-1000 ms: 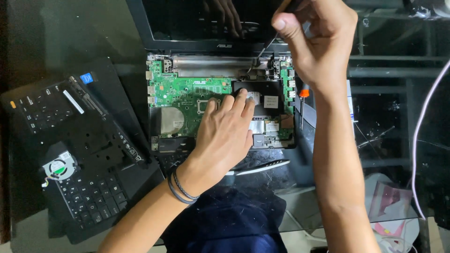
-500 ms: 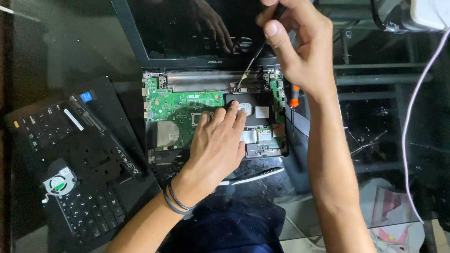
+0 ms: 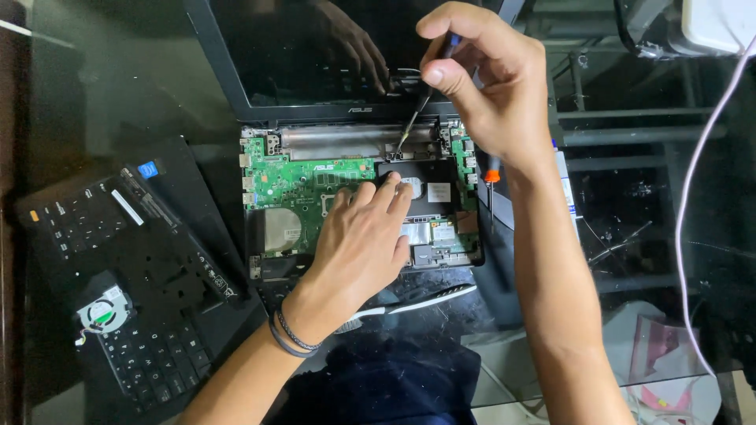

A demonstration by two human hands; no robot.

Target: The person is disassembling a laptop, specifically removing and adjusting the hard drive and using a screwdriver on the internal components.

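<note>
Head view: right hand (image 3: pixel 492 94) pinches screwdriver (image 3: pixel 417 114) at hinge; a slip could gouge the board (image 3: pixel 311 177) under the flat left hand (image 3: pixel 366 236).

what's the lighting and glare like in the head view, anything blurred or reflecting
Head view: dim overall, light falling mainly on the green circuit board and both hands; the glossy black laptop screen mirrors the right hand and its thin screwdriver; the dark glass tabletop shows soft sheen; the left hand is sharp, no evident motion blur; the corners fall into shadow.
</note>
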